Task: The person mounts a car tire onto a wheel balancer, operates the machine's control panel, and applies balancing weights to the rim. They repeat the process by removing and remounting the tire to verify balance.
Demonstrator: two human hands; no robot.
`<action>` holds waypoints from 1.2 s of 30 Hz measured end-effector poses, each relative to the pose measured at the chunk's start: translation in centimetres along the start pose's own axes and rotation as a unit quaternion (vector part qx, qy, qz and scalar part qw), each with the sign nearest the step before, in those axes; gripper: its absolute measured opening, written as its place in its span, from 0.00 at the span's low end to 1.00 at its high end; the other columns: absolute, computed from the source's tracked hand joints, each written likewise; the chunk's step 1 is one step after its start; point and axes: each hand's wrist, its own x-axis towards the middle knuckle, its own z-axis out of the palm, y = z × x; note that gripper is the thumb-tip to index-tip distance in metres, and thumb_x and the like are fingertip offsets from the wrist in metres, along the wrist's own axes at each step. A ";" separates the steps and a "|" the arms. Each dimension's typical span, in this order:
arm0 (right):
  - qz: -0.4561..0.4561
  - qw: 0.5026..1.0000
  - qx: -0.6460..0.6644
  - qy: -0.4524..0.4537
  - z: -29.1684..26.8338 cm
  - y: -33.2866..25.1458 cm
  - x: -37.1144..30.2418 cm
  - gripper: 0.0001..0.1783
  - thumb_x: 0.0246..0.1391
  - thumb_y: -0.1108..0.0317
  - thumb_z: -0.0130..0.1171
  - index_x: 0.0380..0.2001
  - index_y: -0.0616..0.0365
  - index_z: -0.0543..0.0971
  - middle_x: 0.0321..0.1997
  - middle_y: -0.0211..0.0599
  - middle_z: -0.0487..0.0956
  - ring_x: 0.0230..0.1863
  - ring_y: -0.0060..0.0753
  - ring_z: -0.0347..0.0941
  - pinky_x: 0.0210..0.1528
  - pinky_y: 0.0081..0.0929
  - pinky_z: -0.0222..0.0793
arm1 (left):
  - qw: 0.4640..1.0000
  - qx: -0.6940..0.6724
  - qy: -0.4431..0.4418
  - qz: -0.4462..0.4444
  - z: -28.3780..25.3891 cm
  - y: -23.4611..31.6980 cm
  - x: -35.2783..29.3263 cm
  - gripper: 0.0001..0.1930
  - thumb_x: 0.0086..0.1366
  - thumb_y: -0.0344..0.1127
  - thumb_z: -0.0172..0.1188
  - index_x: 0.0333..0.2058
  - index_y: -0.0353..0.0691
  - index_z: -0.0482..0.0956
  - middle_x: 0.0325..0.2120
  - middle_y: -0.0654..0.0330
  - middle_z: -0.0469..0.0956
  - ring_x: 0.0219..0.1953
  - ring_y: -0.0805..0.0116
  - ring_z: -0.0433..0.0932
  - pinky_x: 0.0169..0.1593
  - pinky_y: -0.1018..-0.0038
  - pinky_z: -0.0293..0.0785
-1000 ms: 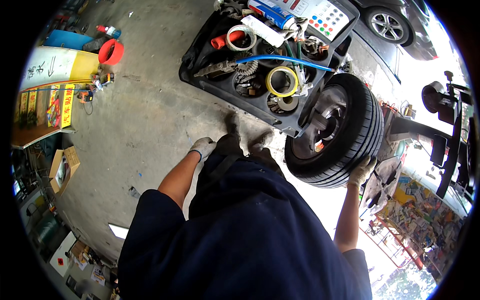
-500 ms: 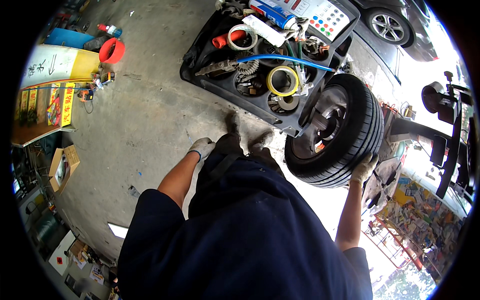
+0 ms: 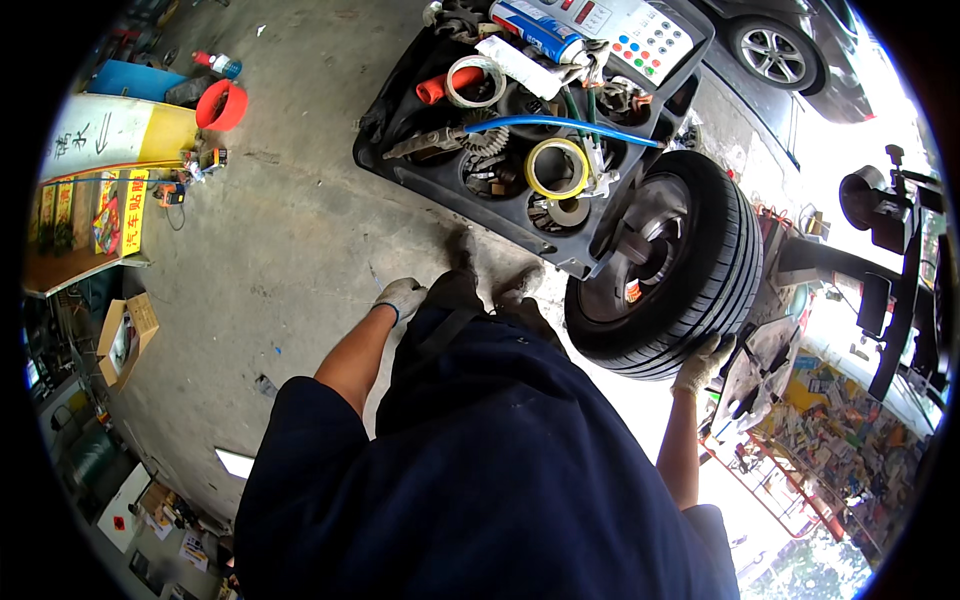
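A car wheel (image 3: 735, 250) with a black tyre and silver rim stands mounted on the right, beside a tool-filled black machine top. My right hand (image 3: 704, 364), in a pale work glove, lies against the near side of the tyre tread, its fingers stretched out and apart. My left hand (image 3: 403, 298), gloved the same way, hangs next to my left thigh with its fingers loosely curled in; I see nothing held in it.
On the black tray (image 3: 455, 195) are a blue spray can (image 3: 540, 32), a yellow tape roll (image 3: 557, 168), a blue-handled tool (image 3: 560, 122) and a button panel (image 3: 640, 38). A red bowl (image 3: 221, 105) and an open cardboard box (image 3: 127, 340) lie left. A parked car (image 3: 775, 55) stands far right.
My right hand has slid a little down and to the left along the tread. My left hand stays beside my thigh, and the whole view has shifted slightly.
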 end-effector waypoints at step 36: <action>0.207 0.945 -0.108 -0.229 3.0 10.5 -14.6 0.40 0.56 0.45 0.69 0.59 0.65 0.69 0.58 0.62 0.77 0.61 0.59 0.74 0.63 0.48 0.67 | 1.000 0.024 0.010 -0.004 -1.5 0.4 0.5 0.25 0.66 0.52 0.54 0.47 0.35 0.84 0.42 0.48 0.84 0.45 0.53 0.82 0.53 0.60 0.76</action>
